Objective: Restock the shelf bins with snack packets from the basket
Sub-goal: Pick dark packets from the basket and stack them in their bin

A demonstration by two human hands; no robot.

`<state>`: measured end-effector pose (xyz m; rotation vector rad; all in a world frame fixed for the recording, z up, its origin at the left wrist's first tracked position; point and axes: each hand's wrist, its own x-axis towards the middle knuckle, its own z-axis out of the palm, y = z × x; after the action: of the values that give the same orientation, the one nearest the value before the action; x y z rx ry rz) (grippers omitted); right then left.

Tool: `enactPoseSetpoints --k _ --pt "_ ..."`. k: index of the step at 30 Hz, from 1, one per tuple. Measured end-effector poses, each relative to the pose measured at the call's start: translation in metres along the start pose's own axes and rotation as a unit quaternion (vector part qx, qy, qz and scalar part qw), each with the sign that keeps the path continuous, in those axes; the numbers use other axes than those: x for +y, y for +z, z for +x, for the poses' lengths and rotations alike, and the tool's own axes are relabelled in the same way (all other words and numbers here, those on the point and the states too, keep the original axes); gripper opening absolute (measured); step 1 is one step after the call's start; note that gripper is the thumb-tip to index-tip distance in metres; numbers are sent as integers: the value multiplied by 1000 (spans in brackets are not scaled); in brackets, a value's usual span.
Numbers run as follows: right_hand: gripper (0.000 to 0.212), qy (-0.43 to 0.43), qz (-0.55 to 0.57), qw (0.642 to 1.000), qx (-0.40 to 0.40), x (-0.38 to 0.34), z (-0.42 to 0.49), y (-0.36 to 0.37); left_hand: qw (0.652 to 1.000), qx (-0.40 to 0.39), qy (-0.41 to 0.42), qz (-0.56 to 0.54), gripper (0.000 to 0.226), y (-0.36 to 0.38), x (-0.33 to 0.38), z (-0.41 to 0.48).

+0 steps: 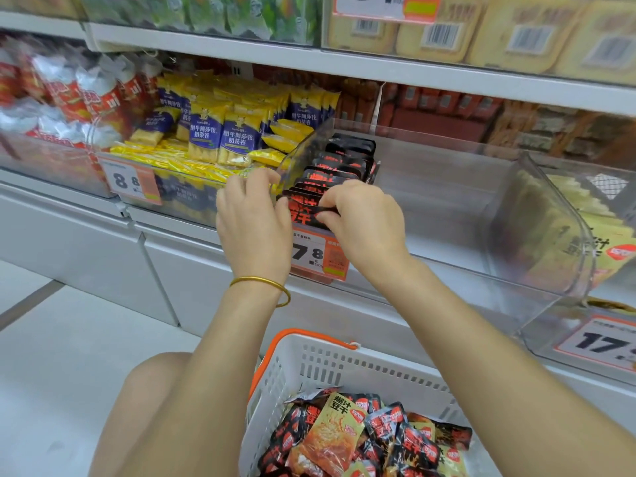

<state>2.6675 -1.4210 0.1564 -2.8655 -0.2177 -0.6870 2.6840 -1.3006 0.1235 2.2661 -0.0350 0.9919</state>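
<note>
Fingertips (335, 201) partly behind black packet (303, 215)

Basket (344, 366) and its packets (347, 438) cut off at bottom edge; right price tag (599, 342) clipped. Top-shelf goods (516, 36) blurred, cropped. Left hand (253, 218) fingertips hidden at bin wall (303, 149), grip unclear; right hand (364, 222) covers part of black packet (304, 215).

Right hand (364, 218) pinches a black packet (303, 215) in the bin (447, 201), left hand (253, 220) alongside.
</note>
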Motion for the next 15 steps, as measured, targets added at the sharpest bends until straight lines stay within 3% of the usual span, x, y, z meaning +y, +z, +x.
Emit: enactPoseSetpoints --k 3,6,10,13,15 --pt "20 1 -1 1000 -6 -2 0 1 998 -3 56 3 11 0 0 -3" --pt "21 10 53 999 -7 -1 -6 -8 999 -5 52 -5 10 1 -5 -3" --pt "17 32 142 982 124 16 -38 -26 995 5 98 -28 18 -10 1 -11" --pt "13 47 190 966 166 38 -84 -21 980 -77 168 -75 13 -16 15 -39" --pt "14 74 175 978 89 57 -117 -2 961 -188 190 -74 10 -10 23 -60"
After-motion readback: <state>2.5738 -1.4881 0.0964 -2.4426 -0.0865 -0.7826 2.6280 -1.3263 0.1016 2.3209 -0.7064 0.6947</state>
